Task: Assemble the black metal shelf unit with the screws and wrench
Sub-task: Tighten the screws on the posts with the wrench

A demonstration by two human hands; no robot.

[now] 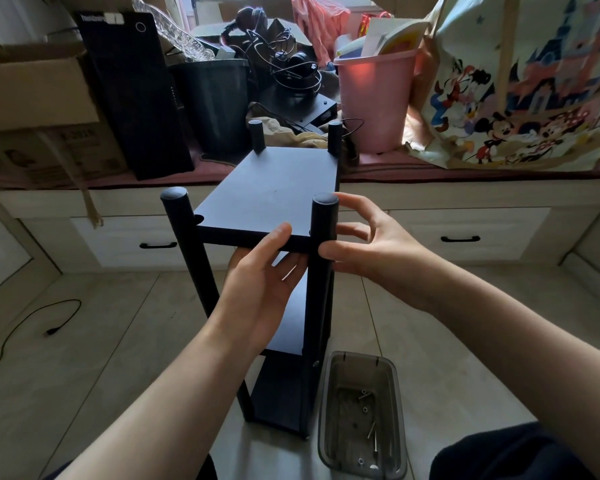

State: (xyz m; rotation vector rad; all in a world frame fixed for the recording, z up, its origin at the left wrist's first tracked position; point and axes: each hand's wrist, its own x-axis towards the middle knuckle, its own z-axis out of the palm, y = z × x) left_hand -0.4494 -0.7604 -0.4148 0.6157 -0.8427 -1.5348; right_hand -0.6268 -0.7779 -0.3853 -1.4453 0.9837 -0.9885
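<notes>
The black shelf unit (274, 192) stands upright on the tiled floor in front of me, with round posts at its corners and lower boards beneath. My left hand (260, 289) grips the front edge of the top board, thumb on top and fingers underneath. My right hand (364, 247) is at the front right post (323, 230): the thumb touches the post just below the board, the other fingers are loosely curled beside it. A clear plastic box (326, 410) at the lower right holds several screws (365, 398). No wrench can be made out for certain.
A low cabinet with drawers (459, 237) runs across behind the shelf. Its top carries cardboard boxes (32, 88), a black computer case (132, 95), a black bin, a pink bucket (374, 102) and a cartoon-print bag (520, 98). A black cable (54, 329) lies on the floor at left.
</notes>
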